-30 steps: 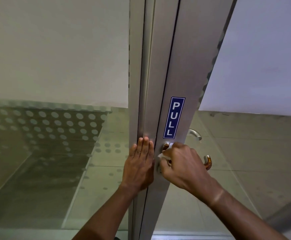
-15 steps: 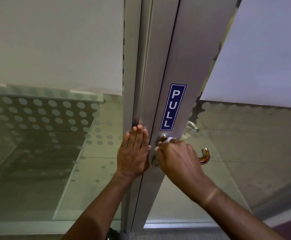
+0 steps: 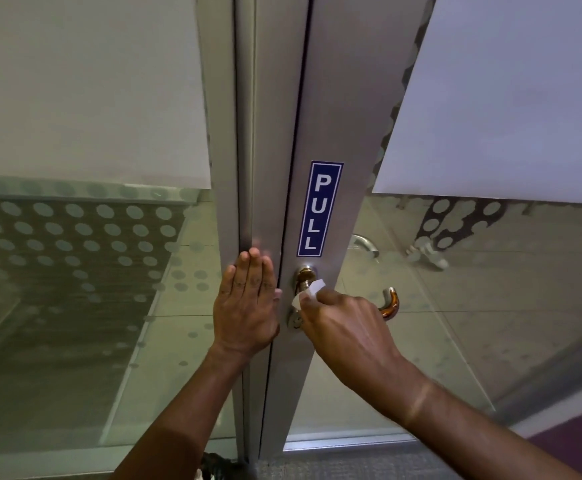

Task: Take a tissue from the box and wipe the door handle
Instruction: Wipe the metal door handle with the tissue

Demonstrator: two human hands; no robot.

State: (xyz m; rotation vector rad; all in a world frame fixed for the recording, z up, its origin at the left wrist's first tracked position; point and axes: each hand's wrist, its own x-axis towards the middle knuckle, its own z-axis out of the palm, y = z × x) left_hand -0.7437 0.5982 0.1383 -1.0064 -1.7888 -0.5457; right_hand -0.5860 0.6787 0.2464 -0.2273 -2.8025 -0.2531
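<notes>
A metal lever door handle (image 3: 390,303) sticks out of the silver door frame, its round base (image 3: 305,274) just under a blue PULL sticker (image 3: 320,209). My right hand (image 3: 346,327) is closed around the handle's shaft with a white tissue (image 3: 312,292) pinched against it; only the base and the curved free end show. My left hand (image 3: 248,303) lies flat, fingers together, against the fixed frame post to the left of the door gap. The tissue box is not in view.
Glass panels with frosted film and dot patterns stand on both sides of the silver frame (image 3: 345,98). A second handle (image 3: 364,244) shows through the glass on the far side. A keyhole plate (image 3: 294,320) sits below the handle base.
The head view has shifted slightly. My right hand slid a little along the handle toward its end, so more of the tissue and the handle base show. My left hand stays pressed on the frame.
</notes>
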